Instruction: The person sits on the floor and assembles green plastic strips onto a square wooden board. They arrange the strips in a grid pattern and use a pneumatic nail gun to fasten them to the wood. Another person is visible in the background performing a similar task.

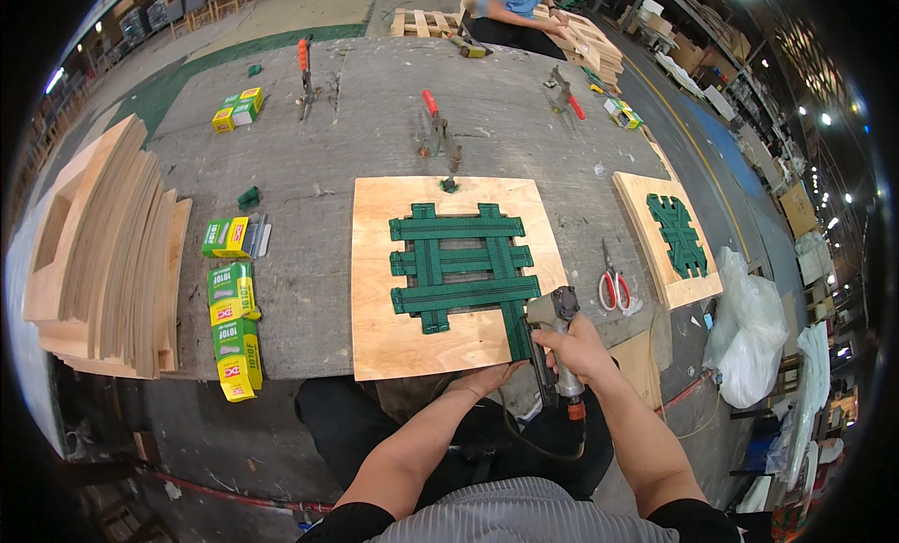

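A square plywood panel [393, 346] lies at the table's near edge in front of me. Green webbing straps [459, 227] cross over its middle opening in a woven grid. My right hand [576, 348] is wrapped around a pneumatic stapler [562, 309], its nose over the strap at the panel's lower right. From the stapler's orange fitting an air hose [552, 457] runs down across my lap. At the panel's near edge, my left hand [489, 379] pinches the lower end of a green strap [516, 332]; its fingers are partly hidden.
Left stands a stack of plywood panels [112, 262] beside staple boxes [234, 342]. Red-handled scissors [613, 288] lie right, near another webbed panel [665, 234]. Toggle clamps [438, 136] stand farther back. A plastic bag [749, 328] hangs at right; a person [515, 9] sits beyond the table.
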Motion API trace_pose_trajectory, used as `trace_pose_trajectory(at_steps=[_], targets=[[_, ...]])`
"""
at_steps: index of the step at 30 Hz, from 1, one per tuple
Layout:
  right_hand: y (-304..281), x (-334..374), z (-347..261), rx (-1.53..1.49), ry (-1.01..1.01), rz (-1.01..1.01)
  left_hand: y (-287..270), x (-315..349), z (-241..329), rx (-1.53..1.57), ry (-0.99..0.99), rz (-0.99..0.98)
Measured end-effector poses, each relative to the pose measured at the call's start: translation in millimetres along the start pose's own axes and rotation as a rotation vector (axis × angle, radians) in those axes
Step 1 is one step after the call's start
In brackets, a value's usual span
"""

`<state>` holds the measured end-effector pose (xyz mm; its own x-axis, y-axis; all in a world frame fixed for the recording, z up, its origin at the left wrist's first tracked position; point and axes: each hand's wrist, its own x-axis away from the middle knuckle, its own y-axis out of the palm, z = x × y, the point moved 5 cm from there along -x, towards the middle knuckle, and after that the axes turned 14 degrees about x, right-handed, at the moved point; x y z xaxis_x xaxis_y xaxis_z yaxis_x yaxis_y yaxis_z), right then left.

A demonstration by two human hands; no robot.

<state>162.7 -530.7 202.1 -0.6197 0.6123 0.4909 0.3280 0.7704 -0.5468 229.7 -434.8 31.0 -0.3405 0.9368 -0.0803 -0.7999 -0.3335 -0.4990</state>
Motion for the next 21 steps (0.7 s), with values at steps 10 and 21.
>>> trace_pose_trajectory(at_steps=[10,21], targets=[[8,3,13,-0.024,-0.003,0.023,12,1,0,-0.172,0.191,0.107],[21,7,16,-0.057,0.022,0.046,10,4,2,0.063,0.070,0.003]])
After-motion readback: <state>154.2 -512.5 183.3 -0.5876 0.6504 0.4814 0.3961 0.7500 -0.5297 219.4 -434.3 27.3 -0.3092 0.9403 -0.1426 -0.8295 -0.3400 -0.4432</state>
